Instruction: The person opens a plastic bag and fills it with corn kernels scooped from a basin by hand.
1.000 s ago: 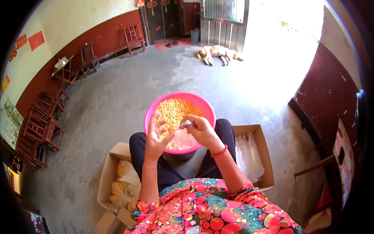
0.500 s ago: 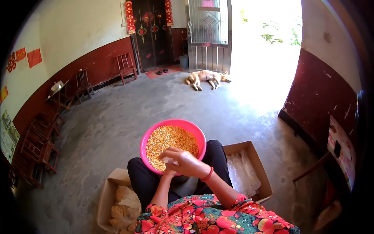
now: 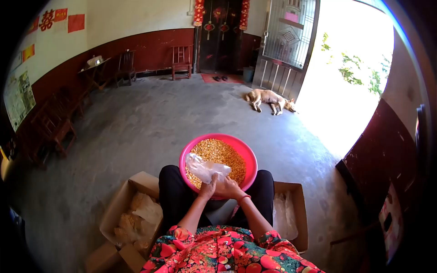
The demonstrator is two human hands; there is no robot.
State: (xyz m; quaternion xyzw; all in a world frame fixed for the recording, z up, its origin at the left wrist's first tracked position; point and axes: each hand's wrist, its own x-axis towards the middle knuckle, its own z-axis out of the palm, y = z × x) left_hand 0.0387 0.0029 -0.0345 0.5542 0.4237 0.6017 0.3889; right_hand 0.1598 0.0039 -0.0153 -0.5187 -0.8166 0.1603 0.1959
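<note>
A clear plastic bag (image 3: 203,167), puffed out and with no corn visible in it, is held over the basin. My left hand (image 3: 208,188) grips its lower edge, thumb up. Close beside it, my right hand (image 3: 229,189) has its fingers closed at the bag's near right end; its fingertips are partly hidden. Beneath the bag, yellow corn kernels (image 3: 224,154) fill much of a pink basin (image 3: 251,160), which rests between my knees.
At my left, an open cardboard box (image 3: 111,207) contains corn-filled bags (image 3: 129,223). Another cardboard box (image 3: 299,207) at my right holds clear bags (image 3: 284,216). A dog (image 3: 269,99) lies by the open door (image 3: 284,50). Wooden chairs (image 3: 181,63) line the wall.
The crumpled bag in my hands is now spread out over the corn. My hands have moved lower and side by side. The view has turned left.
</note>
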